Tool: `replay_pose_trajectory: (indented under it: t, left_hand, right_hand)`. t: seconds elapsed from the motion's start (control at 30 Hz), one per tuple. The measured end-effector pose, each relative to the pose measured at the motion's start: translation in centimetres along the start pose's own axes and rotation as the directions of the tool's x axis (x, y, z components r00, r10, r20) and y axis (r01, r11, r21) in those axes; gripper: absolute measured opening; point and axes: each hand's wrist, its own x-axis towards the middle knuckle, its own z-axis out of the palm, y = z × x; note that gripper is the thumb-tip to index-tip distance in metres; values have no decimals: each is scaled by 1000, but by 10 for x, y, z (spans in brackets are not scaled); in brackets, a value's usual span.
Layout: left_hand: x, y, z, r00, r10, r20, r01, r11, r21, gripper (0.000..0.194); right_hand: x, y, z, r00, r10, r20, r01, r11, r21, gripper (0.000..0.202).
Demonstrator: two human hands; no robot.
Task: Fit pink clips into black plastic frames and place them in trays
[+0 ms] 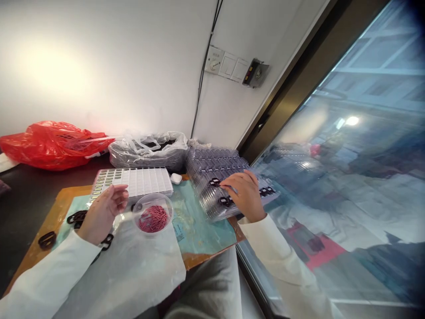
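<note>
Shows right hand [244,195] apparently gripping a clip [215,182] over the tray [201,177], left hand [102,216] loosely open by the tub [170,206]. Includes clips [266,191] already on the tray, loose clips [47,240] left on the mat [202,226].

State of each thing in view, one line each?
Left hand: loosely curled, nothing visible held
Right hand: fingertips at black clip, hold unclear
Clear trays: stacked
Tub: open, holding reddish sticks
White tray: partly filled
Red bag: crumpled
Clear bag: open, dark contents
</note>
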Motion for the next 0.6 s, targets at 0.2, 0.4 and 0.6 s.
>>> replay_pose_trajectory:
  t: [0.2,0.4,0.6]
  left_hand:
    - [-1,0,1,999,-30,-15,30,1000,7,19]
    - [0,2,1,999,-22,-24,22,1000,5,20]
    - [-1,2,0,1000,-21,-6,21,1000,-2,19]
  right_hand:
    - [-11,38,9,992,16,124,-5,996,-90,12]
    - [-5,41,7,978,2,209,24,992,-122,11]
    - [2,44,3,961,-55,270,101,982,-161,13]
